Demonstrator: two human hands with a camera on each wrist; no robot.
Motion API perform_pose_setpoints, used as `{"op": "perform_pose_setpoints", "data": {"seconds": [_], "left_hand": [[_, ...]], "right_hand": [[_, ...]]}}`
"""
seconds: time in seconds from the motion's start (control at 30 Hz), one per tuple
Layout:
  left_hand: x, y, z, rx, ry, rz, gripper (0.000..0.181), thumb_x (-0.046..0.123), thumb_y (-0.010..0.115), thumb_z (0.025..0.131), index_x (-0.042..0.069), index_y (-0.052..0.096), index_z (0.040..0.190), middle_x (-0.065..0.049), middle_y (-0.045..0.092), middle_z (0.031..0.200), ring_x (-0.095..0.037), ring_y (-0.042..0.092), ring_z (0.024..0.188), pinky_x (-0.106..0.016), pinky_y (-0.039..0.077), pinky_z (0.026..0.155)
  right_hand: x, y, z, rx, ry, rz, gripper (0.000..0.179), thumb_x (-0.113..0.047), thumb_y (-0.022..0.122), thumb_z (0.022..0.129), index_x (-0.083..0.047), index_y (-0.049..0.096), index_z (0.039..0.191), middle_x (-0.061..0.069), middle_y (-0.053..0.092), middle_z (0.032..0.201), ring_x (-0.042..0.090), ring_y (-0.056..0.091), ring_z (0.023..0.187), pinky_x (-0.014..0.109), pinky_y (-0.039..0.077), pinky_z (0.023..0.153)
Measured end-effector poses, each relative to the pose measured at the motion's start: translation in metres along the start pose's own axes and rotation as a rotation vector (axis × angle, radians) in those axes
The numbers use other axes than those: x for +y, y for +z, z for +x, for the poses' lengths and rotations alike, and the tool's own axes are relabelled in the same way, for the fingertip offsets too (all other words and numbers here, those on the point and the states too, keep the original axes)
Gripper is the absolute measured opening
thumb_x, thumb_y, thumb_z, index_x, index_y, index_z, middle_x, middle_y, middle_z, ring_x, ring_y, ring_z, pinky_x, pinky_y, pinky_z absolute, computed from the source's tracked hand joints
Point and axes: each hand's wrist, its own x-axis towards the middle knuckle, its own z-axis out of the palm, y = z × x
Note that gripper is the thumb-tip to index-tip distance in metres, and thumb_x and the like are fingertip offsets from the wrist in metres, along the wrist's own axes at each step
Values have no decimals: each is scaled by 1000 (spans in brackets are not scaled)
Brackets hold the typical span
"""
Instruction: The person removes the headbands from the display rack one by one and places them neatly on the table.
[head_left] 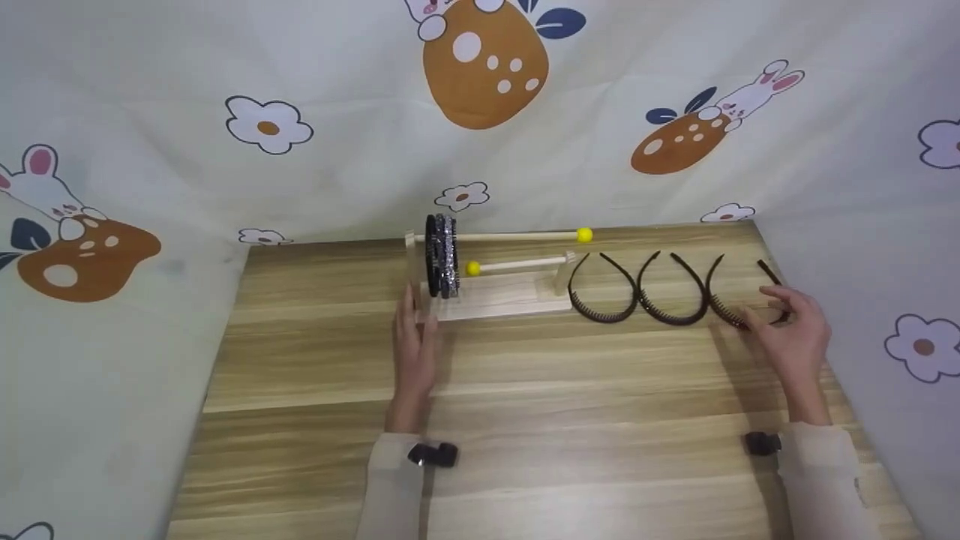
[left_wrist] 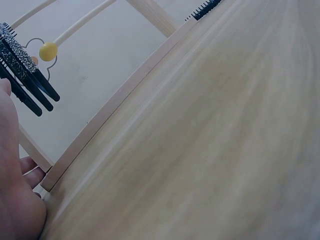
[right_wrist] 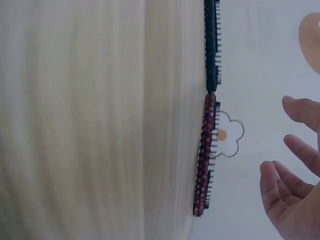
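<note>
Hovering right by the rightmost headband [right_wrist: 204,160], your right grip [head_left: 795,326] has its fingers spread and loosely bent, holding nothing; the right wrist view shows a gap between fingertips and band. That band lies flat at the end of a row on the tabletop [head_left: 562,390], curve towards you, tips towards the back, which likely leaves the toothed curve handy to reach. Next along come the middle headband [head_left: 679,322] and the left headband [head_left: 604,320], laid the same way, sides all but touching.

And now the wooden stand [head_left: 495,298], just beside the left headband! Your left grip [head_left: 415,349] lies against its left end, fingers extended by the left post [left_wrist: 34,149], clutching nothing you can see: bracing the frame, by the look of it. Close by hangs a bundle of headbands [head_left: 444,259], bunched at the post end of the upper rod [head_left: 517,237]; a yellow ball [head_left: 584,235] caps the far end, perhaps to stop bands slipping off. Mind the lower rod [head_left: 521,264] on its right post [head_left: 562,279]: both stand between your two hands. Farther out, patterned cloth [head_left: 360,172] rises close behind, leaving little room at the back.
</note>
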Motion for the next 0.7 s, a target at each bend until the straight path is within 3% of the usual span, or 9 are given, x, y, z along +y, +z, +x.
{"op": "perform_pose_setpoints", "data": {"seconds": [0.13,0.33,0.5,0.7], "left_hand": [[1,0,0,5,-1,10,69,36,49,118,28,19,180,-14,16,185,-49,31,161,-83,28,123],[1,1,-1,5,11,7,69,36,49,118,26,18,180,-14,16,185,-49,36,158,-82,31,122],[0,2,0,7,28,0,70,33,49,117,23,19,179,-15,18,184,-48,37,157,-79,33,122],[2,1,0,10,22,-31,70,34,50,117,20,21,179,-17,23,182,-47,40,155,-75,38,122]], "right_hand": [[-11,7,-6,13,-15,65,42,0,94,85,2,80,125,3,69,118,-16,57,91,1,43,70],[-27,22,-13,32,-43,186,41,0,95,84,0,81,123,-17,66,114,-7,64,94,4,49,70],[-49,30,-20,38,-93,289,40,1,94,86,1,81,124,-19,68,108,-1,69,90,8,54,71],[-78,41,-27,54,-88,429,36,9,90,86,8,79,121,-15,73,91,-4,67,68,9,53,61]]}}
